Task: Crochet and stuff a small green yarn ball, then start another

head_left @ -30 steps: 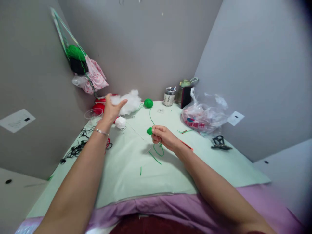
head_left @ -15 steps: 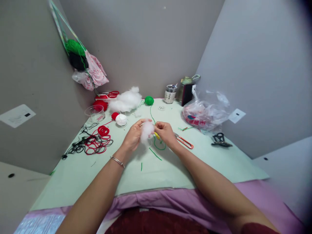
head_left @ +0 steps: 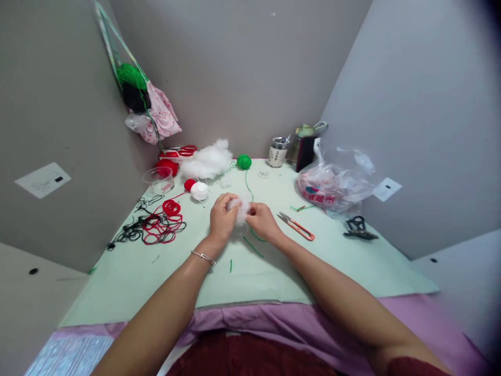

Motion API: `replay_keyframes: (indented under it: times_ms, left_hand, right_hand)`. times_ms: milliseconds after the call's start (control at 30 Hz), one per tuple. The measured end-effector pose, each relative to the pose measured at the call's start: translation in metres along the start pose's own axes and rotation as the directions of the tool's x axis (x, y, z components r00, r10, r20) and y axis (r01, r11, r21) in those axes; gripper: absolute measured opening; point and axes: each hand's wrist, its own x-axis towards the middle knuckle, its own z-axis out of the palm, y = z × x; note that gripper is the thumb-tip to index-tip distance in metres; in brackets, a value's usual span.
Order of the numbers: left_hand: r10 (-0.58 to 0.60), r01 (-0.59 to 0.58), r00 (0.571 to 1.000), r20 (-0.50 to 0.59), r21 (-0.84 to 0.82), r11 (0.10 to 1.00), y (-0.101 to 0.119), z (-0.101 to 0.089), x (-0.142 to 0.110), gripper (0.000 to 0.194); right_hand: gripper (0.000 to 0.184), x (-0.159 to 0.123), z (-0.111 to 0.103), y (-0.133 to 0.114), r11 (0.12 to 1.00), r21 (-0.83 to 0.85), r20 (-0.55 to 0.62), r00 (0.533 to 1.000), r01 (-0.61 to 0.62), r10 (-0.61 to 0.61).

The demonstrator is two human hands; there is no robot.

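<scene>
A small tuft of white stuffing fluff (head_left: 240, 210) sits between my two hands, over the middle of the table. My left hand (head_left: 223, 218) is closed around its left side, thumb bent over the front. From the right, my right hand (head_left: 263, 219) pinches the edge of the same tuft with closed fingers. A green yarn strand (head_left: 254, 246) lies on the table below the hands, and a short green piece (head_left: 230, 266) is nearer to me. Right of my right hand lie orange-handled thread snips (head_left: 298, 227).
At the back are a heap of white stuffing (head_left: 207, 159), a green yarn ball (head_left: 243, 162) and a pen tin (head_left: 278, 153). Tangled red and black cord (head_left: 156, 224) lies left, beside a clear cup (head_left: 158, 180). A plastic bag (head_left: 336, 183) and black claw clip (head_left: 360, 228) are right.
My left hand has turned and closed over the tuft, which looks more bunched up. The yellow item seen under my right hand is hidden now. The whole view has shifted slightly.
</scene>
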Motion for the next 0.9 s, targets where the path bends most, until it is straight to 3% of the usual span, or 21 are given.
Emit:
replay_keyframes:
  times_ms: [133,233,333,600,767,900]
  left_hand:
    - [0.081,-0.088,0.989,0.126,0.054,0.995,0.008,0.003,-0.011,0.015]
    - [0.084,-0.092,0.978,0.188,0.034,0.995,0.007,0.003,-0.010,0.021]
    - [0.043,-0.041,0.981,0.190,-0.017,0.999,0.002,-0.003,0.000,0.015]
    - [-0.069,0.124,0.959,0.276,-0.187,0.975,-0.002,-0.012,0.011,0.042]
    - [-0.081,0.112,0.978,0.193,-0.152,0.982,-0.009,-0.007,0.008,0.023]
    - [-0.102,0.125,0.982,0.157,-0.140,0.982,-0.013,-0.008,0.009,0.024]
  right_hand:
    - [0.009,0.006,-0.012,0.006,0.998,-0.056,-0.055,0.998,-0.022,0.019]
    - [0.012,0.008,-0.017,0.009,0.996,-0.084,-0.068,0.997,-0.036,0.030]
    - [0.020,0.009,-0.019,0.010,0.996,-0.084,-0.045,0.999,-0.032,0.028]
    - [0.020,0.012,-0.021,0.015,0.998,-0.059,-0.047,0.999,0.008,-0.010]
    - [0.015,0.010,-0.020,0.011,0.996,-0.066,0.002,0.998,0.061,-0.061]
    - [0.010,0.008,-0.020,0.011,0.989,-0.121,0.019,0.996,0.090,-0.088]
